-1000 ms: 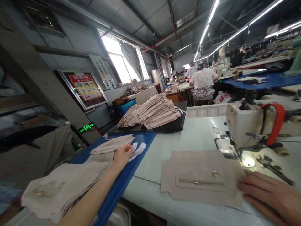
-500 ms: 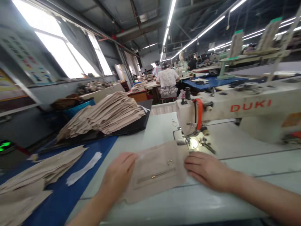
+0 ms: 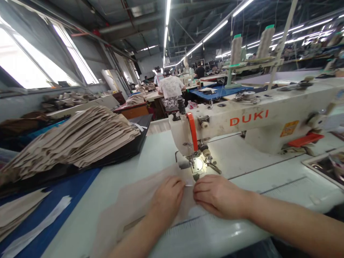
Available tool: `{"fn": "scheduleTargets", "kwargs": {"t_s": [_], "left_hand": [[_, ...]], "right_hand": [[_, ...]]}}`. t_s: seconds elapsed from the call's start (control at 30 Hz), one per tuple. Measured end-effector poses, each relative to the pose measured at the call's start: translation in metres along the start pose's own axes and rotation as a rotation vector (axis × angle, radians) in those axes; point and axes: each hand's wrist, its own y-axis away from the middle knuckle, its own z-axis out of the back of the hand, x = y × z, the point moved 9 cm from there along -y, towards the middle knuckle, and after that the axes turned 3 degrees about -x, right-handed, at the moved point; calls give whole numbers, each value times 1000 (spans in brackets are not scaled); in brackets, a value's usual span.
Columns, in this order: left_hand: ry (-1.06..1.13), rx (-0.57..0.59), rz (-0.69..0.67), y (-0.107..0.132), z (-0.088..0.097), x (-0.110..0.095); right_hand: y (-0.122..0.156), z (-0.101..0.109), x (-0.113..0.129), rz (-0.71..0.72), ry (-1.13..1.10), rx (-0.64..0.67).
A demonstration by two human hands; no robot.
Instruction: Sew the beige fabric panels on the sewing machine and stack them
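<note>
A beige fabric piece [image 3: 134, 197], smeared by motion, lies on the pale table in front of the sewing machine [image 3: 215, 120]. My left hand [image 3: 170, 195] rests over it, fingers bent and pressed together on its right part. Close by on the right, my right hand [image 3: 216, 195] has its fingers curled at the fabric's right edge. Both sets of fingertips are just in front of the lit needle plate [image 3: 198, 164]. Most of the zipper slot [image 3: 131, 223] in the fabric is hidden by my left forearm.
A tall stack of beige cut pieces [image 3: 80, 138] lies on black material at the left. More beige pieces [image 3: 18, 211] and a white strip [image 3: 37, 225] are on a blue surface. Thread cones [image 3: 236, 50] stand behind the machine. A person [image 3: 171, 87] sits farther back.
My left hand has moved right along the fabric, close to my right hand. The fabric's right edge now lies nearer the needle area. The view has turned to the right.
</note>
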Motion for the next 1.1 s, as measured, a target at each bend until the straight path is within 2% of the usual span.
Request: {"fn": "scheduleTargets", "kwargs": {"t_s": [0.1,0.23,0.5,0.73,0.87,1.1], "left_hand": [[47,19,46,2,-4,8],[41,47,27,-1,-7,13],[20,183,-93,-8,-18,2],[-29,109,-140,-11,-19,-1],[-25,126,-124,-10,-24,1],[-39,57,-147,-10,-16,-3]], "right_hand": [[-2,-2,-1,-21,13,28],[-4,-2,-4,-43,-3,33],[-4,-6,-6,-51,5,50],[-4,-7,-6,-50,11,58],[-4,-8,-7,-37,19,62],[-4,-6,-7,-35,13,53]]}}
